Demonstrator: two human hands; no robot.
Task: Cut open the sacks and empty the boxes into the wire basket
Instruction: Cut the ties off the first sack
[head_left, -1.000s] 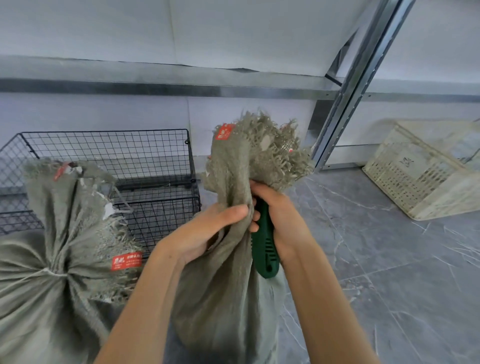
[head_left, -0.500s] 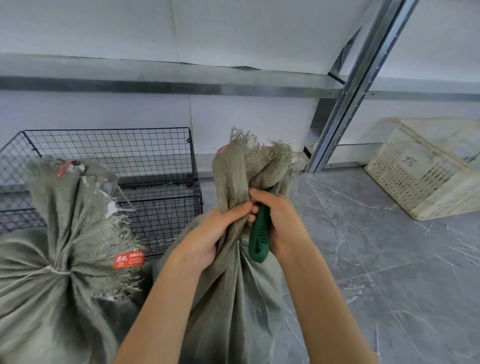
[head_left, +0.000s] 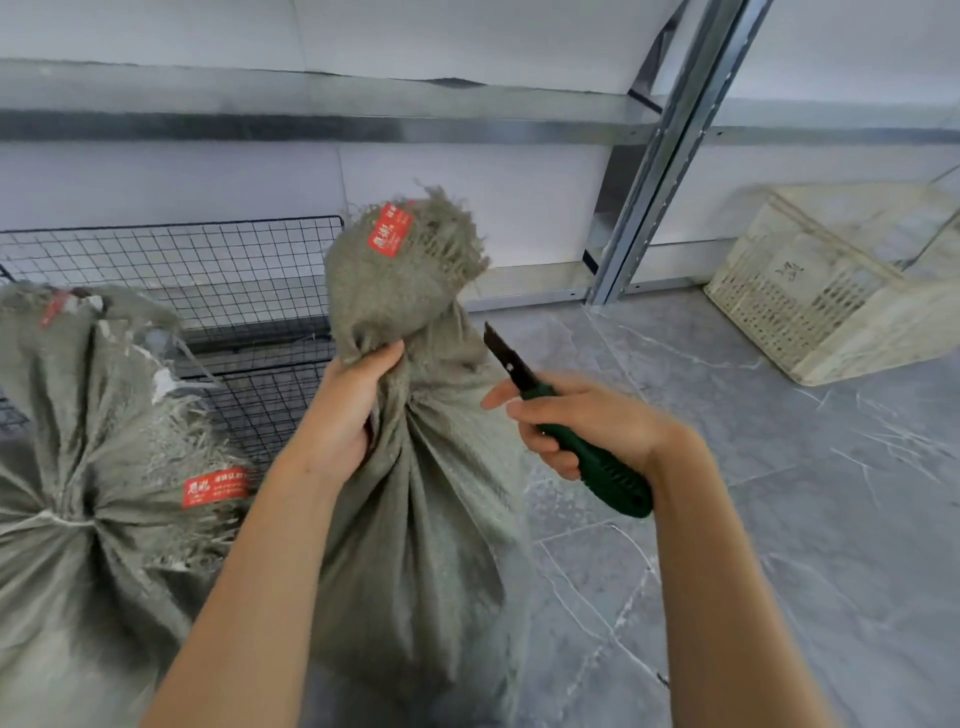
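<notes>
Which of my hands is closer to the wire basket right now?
Left. The left hand grips the sack by its neck, right beside the basket. The right hand holds the knife on the sack's other side, farther away.

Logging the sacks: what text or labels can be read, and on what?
Red label atop the held sack: white print, blurred, unreadable.
Second red label on the left sack: same, unreadable.
Dark mark on the plastic crate: illegible.
Nothing can be quoted.

Red tag (head_left: 390, 229) on held sack (head_left: 421, 545), red sticker (head_left: 215, 487) on left sack (head_left: 78, 582): white print, too blurred to read.
</notes>
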